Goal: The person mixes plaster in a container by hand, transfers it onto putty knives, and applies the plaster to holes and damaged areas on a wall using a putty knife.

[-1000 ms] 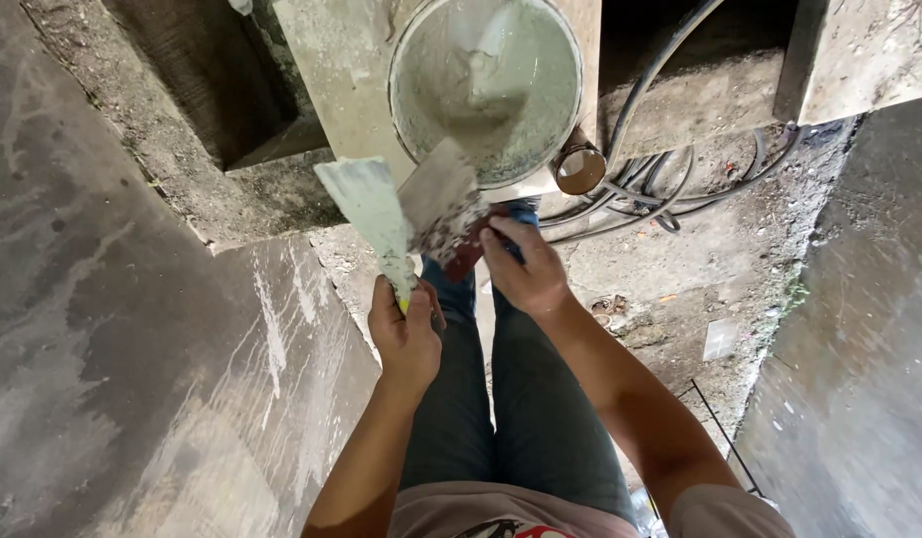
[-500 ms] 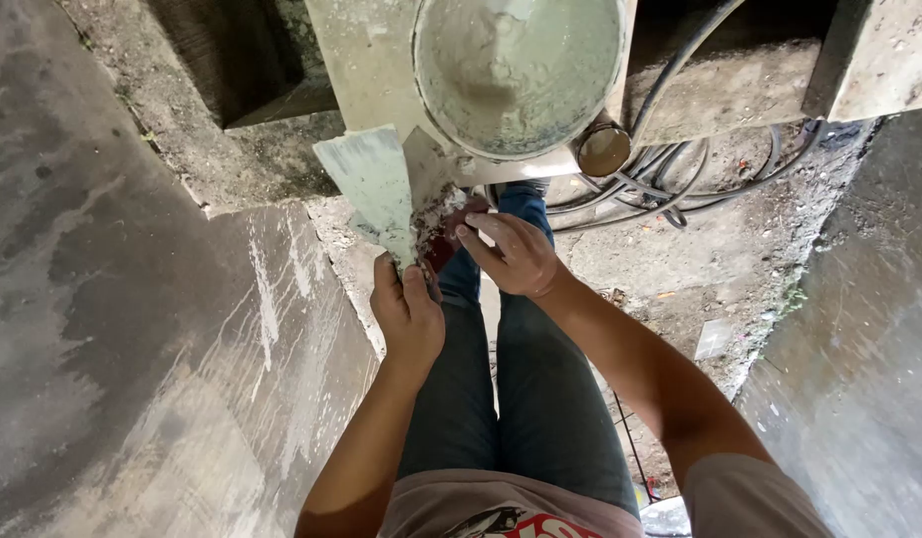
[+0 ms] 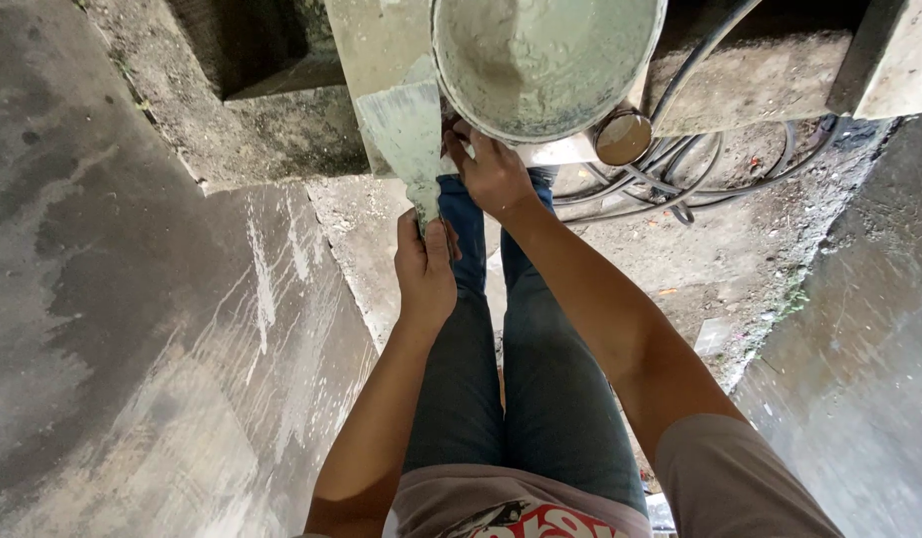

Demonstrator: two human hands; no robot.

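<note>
The bucket (image 3: 545,60) sits up top, in front of the person, on a ledge (image 3: 740,85). The right hand (image 3: 496,174) is at its near rim, while the left hand (image 3: 426,269) is lower down, holding a wide scraper (image 3: 406,130) that points up just left of the bucket. A small can (image 3: 622,137) sits right of the bucket, with cables (image 3: 680,179) looping on the floor (image 3: 680,269) past it. A wall (image 3: 132,329) runs down the left.

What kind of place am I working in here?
Likely an unfinished building or renovation site: bare concrete wall, a bucket of pale green plaster, loose cables on the rubble-strewn floor.
</note>
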